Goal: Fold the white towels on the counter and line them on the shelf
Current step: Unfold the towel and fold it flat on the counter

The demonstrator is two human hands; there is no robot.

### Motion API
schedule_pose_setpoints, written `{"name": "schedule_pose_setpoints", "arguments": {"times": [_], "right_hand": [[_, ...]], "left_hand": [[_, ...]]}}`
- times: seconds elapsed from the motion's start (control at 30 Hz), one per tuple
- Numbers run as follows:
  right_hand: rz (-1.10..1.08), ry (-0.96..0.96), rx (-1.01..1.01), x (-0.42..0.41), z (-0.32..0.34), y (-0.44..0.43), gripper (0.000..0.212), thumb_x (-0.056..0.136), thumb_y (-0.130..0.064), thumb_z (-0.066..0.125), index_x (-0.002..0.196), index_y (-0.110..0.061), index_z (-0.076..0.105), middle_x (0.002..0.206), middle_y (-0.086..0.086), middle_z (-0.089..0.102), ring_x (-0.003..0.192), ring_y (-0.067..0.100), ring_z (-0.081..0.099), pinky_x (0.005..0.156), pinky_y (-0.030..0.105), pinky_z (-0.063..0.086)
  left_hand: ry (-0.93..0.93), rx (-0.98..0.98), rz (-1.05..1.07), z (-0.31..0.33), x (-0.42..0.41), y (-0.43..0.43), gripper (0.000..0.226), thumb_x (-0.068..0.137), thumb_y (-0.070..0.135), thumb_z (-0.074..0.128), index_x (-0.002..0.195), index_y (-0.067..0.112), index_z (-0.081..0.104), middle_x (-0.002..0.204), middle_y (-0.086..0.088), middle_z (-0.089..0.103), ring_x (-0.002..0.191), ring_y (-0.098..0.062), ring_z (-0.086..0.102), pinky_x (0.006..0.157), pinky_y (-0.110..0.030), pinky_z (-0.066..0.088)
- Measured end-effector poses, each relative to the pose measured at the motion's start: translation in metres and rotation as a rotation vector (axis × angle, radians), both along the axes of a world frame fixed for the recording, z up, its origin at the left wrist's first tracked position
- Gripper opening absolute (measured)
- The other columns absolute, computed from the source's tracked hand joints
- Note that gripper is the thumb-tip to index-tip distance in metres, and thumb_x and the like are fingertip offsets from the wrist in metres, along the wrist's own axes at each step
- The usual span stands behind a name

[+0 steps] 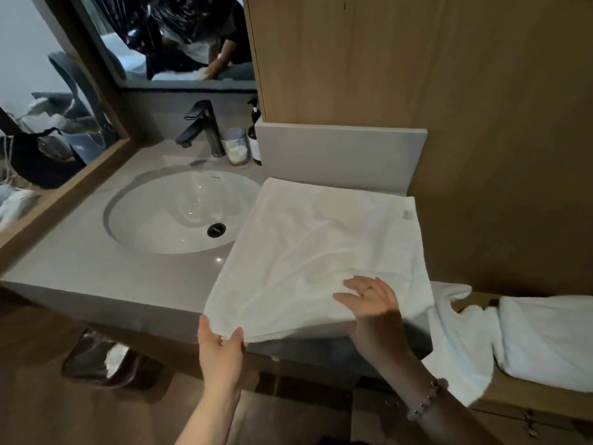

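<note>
On the counter (96,268), just right of the sink (183,213), the towel (321,245) lies spread flat. Its left border reaches over the sink rim and its near border hangs a little over the front edge.

My left grip (219,351) pinches the near left corner between thumb and fingers, coming from below the edge. My right grip (373,305) is spread, palm down, and presses on the towel close to the near border, more to the right. So both grips are at the near side, and the whole cloth lies away from me, toward the back wall.

The towel looks almost square; with this wide lens I cannot say surely which axis is longer. I judge the coming move is a fold: the left grip, already on the corner, carries it over while the right one pins the cloth.

Behind the sink stand a tap (202,126), a glass (237,146) and a bottle (255,136), apart from the towel and not in the path. Lower on the right, a shelf (526,396) carries a draped towel (455,342), just beside the right border, and a folded towel (545,335).
</note>
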State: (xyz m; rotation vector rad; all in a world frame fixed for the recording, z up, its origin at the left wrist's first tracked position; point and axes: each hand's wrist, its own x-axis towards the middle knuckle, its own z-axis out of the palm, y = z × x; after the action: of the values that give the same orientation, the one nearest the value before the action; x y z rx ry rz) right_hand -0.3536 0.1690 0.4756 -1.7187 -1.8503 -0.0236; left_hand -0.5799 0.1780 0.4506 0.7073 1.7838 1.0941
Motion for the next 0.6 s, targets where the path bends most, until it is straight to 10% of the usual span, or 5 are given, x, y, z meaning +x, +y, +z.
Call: {"name": "schedule_pose_setpoints", "arguments": {"times": [0.23, 0.4, 0.6], "right_hand": [[-0.287, 0.191, 0.048, 0.002, 0.012, -0.027, 0.049, 0.058, -0.009, 0.085, 0.105, -0.007, 0.069, 0.104, 0.016, 0.067, 0.086, 0.032, 0.065, 0.068, 0.041, 0.055], [-0.401, 0.4, -0.122, -0.001, 0.013, -0.045, 0.041, 0.076, -0.026, 0.076, 0.113, -0.011, 0.067, 0.075, 0.005, 0.072, 0.054, 0.007, 0.056, 0.059, 0.017, 0.049], [-0.381, 1.44, -0.371, -0.022, 0.024, -0.042, 0.043, 0.096, -0.02, 0.051, 0.137, -0.027, 0.041, 0.112, -0.006, 0.057, 0.076, 0.008, 0.07, 0.07, 0.025, 0.057]], "left_hand": [[0.117, 0.026, -0.107, 0.003, -0.002, -0.001, 0.079, 0.085, 0.012, 0.067, 0.148, 0.017, 0.02, 0.15, -0.01, 0.033, 0.129, -0.034, 0.042, 0.105, -0.052, 0.038], [0.02, 0.052, -0.101, 0.002, -0.004, 0.0, 0.088, 0.081, 0.018, 0.071, 0.149, 0.024, 0.014, 0.152, -0.01, 0.025, 0.131, -0.032, 0.041, 0.106, -0.05, 0.038], [0.016, 0.059, -0.119, 0.002, -0.005, 0.002, 0.08, 0.081, 0.014, 0.071, 0.146, 0.016, 0.023, 0.144, -0.013, 0.04, 0.127, -0.033, 0.046, 0.103, -0.049, 0.041]]}}
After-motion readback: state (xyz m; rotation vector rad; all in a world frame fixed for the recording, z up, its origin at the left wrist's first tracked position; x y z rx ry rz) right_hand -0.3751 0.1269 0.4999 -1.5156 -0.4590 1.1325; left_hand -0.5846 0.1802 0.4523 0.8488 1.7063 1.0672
